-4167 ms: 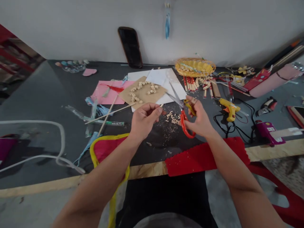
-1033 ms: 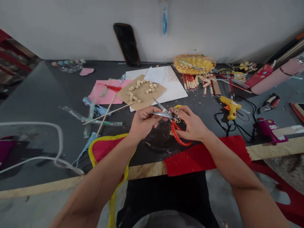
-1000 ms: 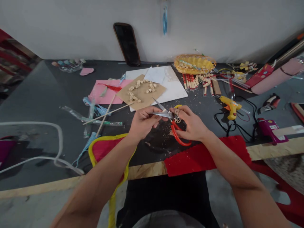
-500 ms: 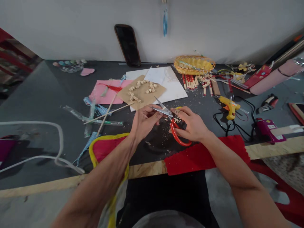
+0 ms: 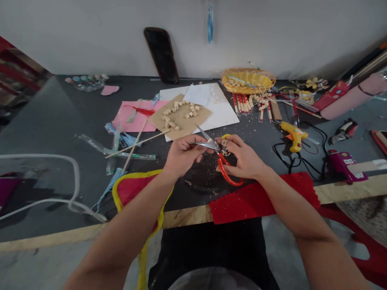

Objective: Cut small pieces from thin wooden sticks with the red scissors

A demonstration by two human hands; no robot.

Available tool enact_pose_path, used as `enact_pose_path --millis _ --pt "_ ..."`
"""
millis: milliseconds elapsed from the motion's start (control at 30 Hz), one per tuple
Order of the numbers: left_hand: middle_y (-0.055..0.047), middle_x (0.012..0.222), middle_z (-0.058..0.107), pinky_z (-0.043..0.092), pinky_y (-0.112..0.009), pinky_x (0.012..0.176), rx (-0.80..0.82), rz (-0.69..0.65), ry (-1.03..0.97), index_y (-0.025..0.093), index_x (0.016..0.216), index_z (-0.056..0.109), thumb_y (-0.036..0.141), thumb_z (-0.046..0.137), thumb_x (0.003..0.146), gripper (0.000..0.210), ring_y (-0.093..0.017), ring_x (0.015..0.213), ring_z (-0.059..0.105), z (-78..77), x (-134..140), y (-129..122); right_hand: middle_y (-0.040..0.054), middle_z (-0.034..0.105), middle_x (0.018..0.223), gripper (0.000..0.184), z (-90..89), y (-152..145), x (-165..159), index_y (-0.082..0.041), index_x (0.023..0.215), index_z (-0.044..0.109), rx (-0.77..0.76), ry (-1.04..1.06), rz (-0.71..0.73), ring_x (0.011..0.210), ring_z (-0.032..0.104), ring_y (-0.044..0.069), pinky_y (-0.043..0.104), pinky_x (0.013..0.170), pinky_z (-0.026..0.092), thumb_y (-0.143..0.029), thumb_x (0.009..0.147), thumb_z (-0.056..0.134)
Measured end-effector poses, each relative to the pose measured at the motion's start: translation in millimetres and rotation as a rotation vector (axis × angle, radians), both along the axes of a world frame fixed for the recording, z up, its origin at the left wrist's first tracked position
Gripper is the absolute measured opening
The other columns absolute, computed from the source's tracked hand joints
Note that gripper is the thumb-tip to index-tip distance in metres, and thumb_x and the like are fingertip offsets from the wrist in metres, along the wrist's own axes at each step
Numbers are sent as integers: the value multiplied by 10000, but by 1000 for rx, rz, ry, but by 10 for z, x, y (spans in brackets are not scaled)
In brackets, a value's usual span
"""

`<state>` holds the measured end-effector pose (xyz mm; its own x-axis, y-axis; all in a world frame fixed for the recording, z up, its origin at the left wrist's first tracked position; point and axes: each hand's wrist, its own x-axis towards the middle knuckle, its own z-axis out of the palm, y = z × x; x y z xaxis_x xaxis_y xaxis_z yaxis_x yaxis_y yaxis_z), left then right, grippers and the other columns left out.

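My right hand (image 5: 242, 157) grips red-handled scissors (image 5: 225, 171), their blades parted and pointing up and left. Closed in a pinch, my left hand (image 5: 186, 155) is at the lower blade; a small pale piece seems to lie between the blades by its fingertips, too small to name. Pale crumbs (image 5: 226, 151) are scattered on the dark table beneath the scissors. Beyond my hands, a brown square of card (image 5: 181, 121) carries small cream-coloured clusters (image 5: 177, 106) set in a curve. Thin wooden sticks (image 5: 136, 146) lie crossed left of my left hand.
A yellow glue gun (image 5: 292, 135) with a black cord lies to the right. A yellow basket (image 5: 249, 82) stands at the back, near red-wrapped chopsticks (image 5: 242, 102). Red cloth (image 5: 242, 205) hangs over the table's front edge. A phone (image 5: 161, 56) leans on the wall.
The scissors and both hands stay almost in place, with the blades still apart. My left hand has shifted very slightly, and the whole view has moved a little.
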<state>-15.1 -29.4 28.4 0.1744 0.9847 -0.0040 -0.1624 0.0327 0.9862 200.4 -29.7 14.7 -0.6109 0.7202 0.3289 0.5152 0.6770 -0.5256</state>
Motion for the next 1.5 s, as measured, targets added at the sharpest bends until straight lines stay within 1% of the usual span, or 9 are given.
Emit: enact_pose_path --millis 267,367,500,633,767,1033,1233,1367,1500 --pt "-32 598 704 339 -183 371 62 39 -36 146 743 665 365 825 656 284 -63 383 470 -26 22 12 161 544 1234 647 73 -86 -32 -172 1360 472 56 -81 -82 1145 567 306 441 879 555 -536 836 585" --pt "-33 630 720 349 -182 383 91 52 -8 149 758 675 340 815 671 252 -63 397 482 -38 13 11 144 546 1228 639 80 -90 -45 -201 1359 468 35 -64 -102 1130 577 291 439 892 552 -526 826 605" --pt "-31 650 725 347 -175 394 123 31 44 146 755 693 276 765 721 152 -51 400 474 -55 -7 7 141 511 1260 677 46 -55 -42 -225 1375 439 18 -42 -82 1200 532 296 453 960 523 -490 793 660" --pt "-33 656 723 347 -170 397 80 -33 58 137 733 700 236 739 733 106 -42 399 467 -51 -22 10 148 475 1276 720 5 -16 -21 -225 1404 407 17 -31 -42 1234 490 301 475 1011 487 -480 784 671" --pt "-32 634 716 340 -167 384 23 -48 15 131 713 691 236 769 697 132 -37 383 452 -26 -21 19 153 490 1254 712 0 -11 -15 -199 1398 426 24 -20 -23 1219 501 294 459 1018 484 -498 795 662" --pt "-37 603 712 328 -176 370 34 16 -16 134 711 682 278 790 675 184 -47 372 446 3 11 3 162 539 1224 652 44 -69 -37 -184 1375 461 67 -70 -70 1139 564 310 465 892 553 -530 838 591" --pt "-55 644 727 342 -177 387 16 -30 -4 127 706 685 247 757 694 141 -46 388 456 -1 -8 11 146 504 1271 686 15 -25 -13 -221 1398 422 22 -57 -42 1206 527 298 453 949 528 -490 808 646" --pt "-59 642 726 331 -170 385 -38 -74 -4 118 693 680 231 757 684 138 -38 386 445 6 -31 12 143 499 1257 683 -2 -2 -6 -211 1387 433 30 -24 -7 1210 519 283 448 993 501 -493 803 647" --pt "-65 630 726 321 -168 378 -78 -77 -15 116 694 675 227 774 662 152 -38 381 436 7 -38 17 148 501 1249 692 -14 -3 -16 -207 1392 426 44 -17 12 1207 512 283 456 1009 488 -518 812 638"
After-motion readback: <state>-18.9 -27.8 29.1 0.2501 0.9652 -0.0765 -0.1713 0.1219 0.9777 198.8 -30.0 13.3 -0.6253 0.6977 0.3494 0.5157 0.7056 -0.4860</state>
